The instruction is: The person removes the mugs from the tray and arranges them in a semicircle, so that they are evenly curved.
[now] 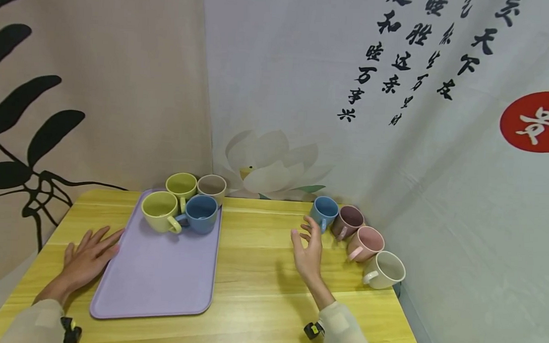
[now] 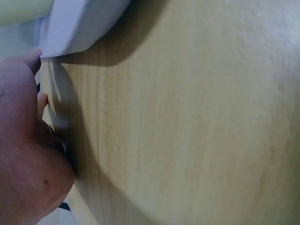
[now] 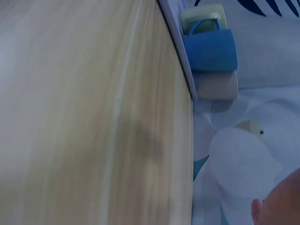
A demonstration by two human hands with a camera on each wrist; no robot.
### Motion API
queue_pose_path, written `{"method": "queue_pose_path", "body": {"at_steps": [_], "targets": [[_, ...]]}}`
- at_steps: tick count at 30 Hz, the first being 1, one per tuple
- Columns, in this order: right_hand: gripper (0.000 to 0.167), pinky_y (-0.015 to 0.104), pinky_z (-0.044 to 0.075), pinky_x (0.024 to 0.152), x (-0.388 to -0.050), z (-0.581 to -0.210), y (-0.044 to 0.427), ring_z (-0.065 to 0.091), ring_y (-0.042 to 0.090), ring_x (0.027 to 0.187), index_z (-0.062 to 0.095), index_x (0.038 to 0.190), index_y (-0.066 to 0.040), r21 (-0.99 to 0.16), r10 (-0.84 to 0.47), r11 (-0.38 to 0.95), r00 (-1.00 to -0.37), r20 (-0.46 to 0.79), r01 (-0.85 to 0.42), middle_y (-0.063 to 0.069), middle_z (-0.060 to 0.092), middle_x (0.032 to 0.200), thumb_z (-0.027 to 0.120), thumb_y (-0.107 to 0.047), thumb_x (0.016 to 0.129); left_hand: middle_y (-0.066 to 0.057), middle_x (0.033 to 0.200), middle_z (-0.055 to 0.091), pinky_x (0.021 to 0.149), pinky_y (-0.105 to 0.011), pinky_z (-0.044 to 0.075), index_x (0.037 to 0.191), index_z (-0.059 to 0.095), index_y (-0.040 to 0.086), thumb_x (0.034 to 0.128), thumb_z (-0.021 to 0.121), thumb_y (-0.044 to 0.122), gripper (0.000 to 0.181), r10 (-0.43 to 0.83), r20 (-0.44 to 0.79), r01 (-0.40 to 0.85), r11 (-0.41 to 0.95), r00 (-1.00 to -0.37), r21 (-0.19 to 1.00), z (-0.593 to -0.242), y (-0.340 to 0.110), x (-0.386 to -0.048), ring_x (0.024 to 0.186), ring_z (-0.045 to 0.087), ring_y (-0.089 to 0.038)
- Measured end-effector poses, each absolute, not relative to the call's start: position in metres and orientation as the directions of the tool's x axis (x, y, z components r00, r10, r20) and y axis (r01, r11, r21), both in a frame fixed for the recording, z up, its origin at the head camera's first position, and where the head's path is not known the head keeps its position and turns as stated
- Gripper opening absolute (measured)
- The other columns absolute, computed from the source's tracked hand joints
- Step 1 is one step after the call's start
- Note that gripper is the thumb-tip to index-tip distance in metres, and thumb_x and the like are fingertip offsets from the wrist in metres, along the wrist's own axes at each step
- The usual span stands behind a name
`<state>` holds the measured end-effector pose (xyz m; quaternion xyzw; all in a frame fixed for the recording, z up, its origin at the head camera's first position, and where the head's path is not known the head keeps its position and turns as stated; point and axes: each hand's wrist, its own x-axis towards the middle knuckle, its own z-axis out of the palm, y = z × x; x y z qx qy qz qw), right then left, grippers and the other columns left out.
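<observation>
Right hand (image 1: 309, 253) loosely bent, holding nothing, near the blue cup (image 1: 323, 211) right of centre; left hand (image 1: 87, 262) spread, gripping nothing, touching the lilac tray (image 1: 159, 278) at left; four cups (image 1: 157, 214) already on it, four at right still off it

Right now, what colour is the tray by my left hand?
The tray is light purple, clearest in the head view.

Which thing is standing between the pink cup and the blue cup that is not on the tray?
A dark mauve cup stands between the pink cup and that blue cup; the head view shows this.
</observation>
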<state>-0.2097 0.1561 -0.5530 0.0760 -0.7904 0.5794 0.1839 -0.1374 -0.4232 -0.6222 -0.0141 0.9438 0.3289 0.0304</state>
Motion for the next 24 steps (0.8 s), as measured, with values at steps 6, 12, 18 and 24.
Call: {"method": "queue_pose_path", "body": {"at_steps": [6, 12, 18, 24], "targets": [[0.054, 0.070, 0.048, 0.122, -0.208, -0.545, 0.137, 0.055, 0.039, 0.153, 0.050, 0.166, -0.013, -0.885, -0.011, 0.310, -0.932, 0.363, -0.349, 0.013, 0.056, 0.168, 0.067, -0.020, 0.114, -0.038, 0.185, 0.001, 0.119, -0.092, -0.026, 0.179, 0.027, 0.011, 0.1236, 0.034, 0.049, 0.068, -0.009, -0.072, -0.052, 0.782, -0.997, 0.621, -0.625, -0.424, -0.136, 0.166, -0.020, -0.071], [0.050, 0.068, 0.050, 0.124, -0.208, -0.545, 0.126, 0.058, 0.039, 0.152, 0.053, 0.163, -0.012, -0.896, -0.160, 0.296, -0.942, 0.294, -0.330, 0.012, 0.059, 0.166, 0.063, -0.027, 0.117, -0.038, 0.185, 0.001, 0.119, -0.092, -0.026, 0.179, 0.027, 0.013, 0.1233, 0.034, 0.051, 0.069, -0.013, -0.071, -0.055, 0.776, -0.997, 0.628, -0.628, -0.424, -0.136, 0.166, -0.021, -0.070], [0.050, 0.061, 0.054, 0.122, -0.204, -0.551, 0.117, 0.056, 0.041, 0.152, 0.053, 0.164, -0.011, -0.880, -0.299, 0.352, -0.929, 0.217, -0.319, 0.013, 0.056, 0.169, 0.060, -0.030, 0.118, -0.038, 0.185, 0.003, 0.119, -0.093, -0.024, 0.179, 0.027, 0.013, 0.1233, 0.034, 0.051, 0.068, -0.014, -0.062, -0.049, 0.779, -0.998, 0.625, -0.626, -0.422, -0.136, 0.166, -0.019, -0.071], [0.051, 0.060, 0.051, 0.125, -0.202, -0.549, 0.102, 0.052, 0.040, 0.156, 0.051, 0.165, -0.013, -0.889, -0.338, 0.329, -0.919, 0.204, -0.319, 0.011, 0.052, 0.172, 0.060, -0.032, 0.118, -0.039, 0.184, 0.002, 0.119, -0.094, -0.022, 0.179, 0.026, 0.012, 0.1236, 0.033, 0.051, 0.068, -0.015, -0.082, -0.062, 0.790, -0.996, 0.610, -0.622, -0.422, -0.136, 0.166, -0.019, -0.071]]}}
